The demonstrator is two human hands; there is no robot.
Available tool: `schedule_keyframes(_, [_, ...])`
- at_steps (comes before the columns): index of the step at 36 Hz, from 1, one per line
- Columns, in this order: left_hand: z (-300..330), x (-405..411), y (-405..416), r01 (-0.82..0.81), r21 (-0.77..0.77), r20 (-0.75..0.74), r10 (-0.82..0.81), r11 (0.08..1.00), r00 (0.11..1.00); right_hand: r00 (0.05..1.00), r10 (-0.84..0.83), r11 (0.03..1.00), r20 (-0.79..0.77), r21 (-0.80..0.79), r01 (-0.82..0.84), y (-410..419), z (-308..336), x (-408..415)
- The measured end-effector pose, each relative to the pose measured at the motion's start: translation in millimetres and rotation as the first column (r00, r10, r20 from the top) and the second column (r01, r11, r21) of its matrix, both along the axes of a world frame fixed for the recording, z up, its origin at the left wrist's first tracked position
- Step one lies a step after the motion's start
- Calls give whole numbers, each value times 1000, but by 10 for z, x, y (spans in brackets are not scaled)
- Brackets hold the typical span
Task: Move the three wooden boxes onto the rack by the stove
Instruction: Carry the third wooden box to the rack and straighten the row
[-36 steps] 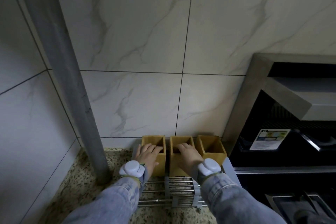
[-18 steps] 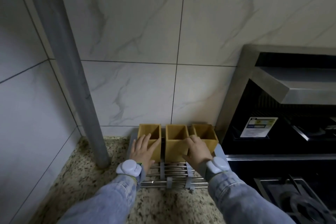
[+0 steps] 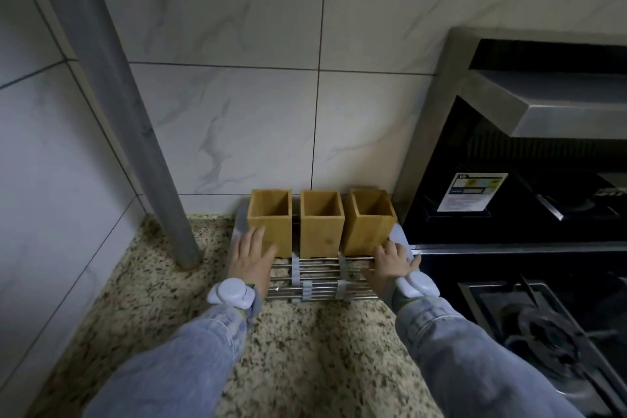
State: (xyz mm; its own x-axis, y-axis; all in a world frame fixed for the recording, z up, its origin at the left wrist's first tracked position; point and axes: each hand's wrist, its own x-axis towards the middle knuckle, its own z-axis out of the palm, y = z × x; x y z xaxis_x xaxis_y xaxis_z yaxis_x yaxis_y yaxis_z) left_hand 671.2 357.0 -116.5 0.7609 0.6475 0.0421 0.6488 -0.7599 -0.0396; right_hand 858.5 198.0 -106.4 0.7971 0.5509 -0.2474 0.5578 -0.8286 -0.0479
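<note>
Three open-topped wooden boxes stand upright in a row at the back of a metal bar rack (image 3: 315,286): the left box (image 3: 269,226), the middle box (image 3: 320,232) and the right box (image 3: 368,232). My left hand (image 3: 251,260) lies flat on the rack's left end, fingers apart, its fingertips against the front of the left box. My right hand (image 3: 390,265) rests on the rack's right end, just below the right box, fingers slightly bent and holding nothing.
The rack sits on a speckled granite counter (image 3: 305,356) against the tiled wall. A grey vertical pipe (image 3: 135,132) stands at the left. A black gas stove (image 3: 549,332) with a steel hood (image 3: 543,105) is at the right.
Both hands have drawn back off the left and middle boxes and spread outward to the rack's two ends. The view has tilted down and pulled back.
</note>
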Motion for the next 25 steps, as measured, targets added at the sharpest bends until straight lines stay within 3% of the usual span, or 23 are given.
schedule_keyframes(2, [-113, -10, 22, 11, 17, -60, -10, 1000, 998, 999, -40, 999, -34, -16, 39, -7, -33, -15])
schedule_keyframes(5, [-424, -40, 159, 22, 65, -4, -22, 998, 1000, 993, -86, 996, -83, -30, 83, -23, -52, -31])
schedule_keyframes(8, [-280, -62, 54, -51, -19, -160, 48, 999, 986, 989, -104, 994, -101, -44, 100, -23, -63, -26])
schedule_keyframes(11, [-249, -49, -10, -102, -233, -165, 64, 967, 984, 995, -85, 996, -41, 13, 86, -9, -81, -11])
schedule_keyframes(17, [-165, -74, -13, -111, -294, -216, 47, 949, 975, 988, -24, 965, 153, 262, -17, 132, -17, 89])
schedule_keyframes(23, [-155, -135, 72, -88, -300, -245, 12, 950, 969, 985, -95, 948, 144, 315, 45, 293, 21, 136])
schedule_keyframes(25, [-163, -114, 72, -16, -157, -126, -4, 987, 992, 981, -81, 958, 177, 286, 27, 291, 6, 152])
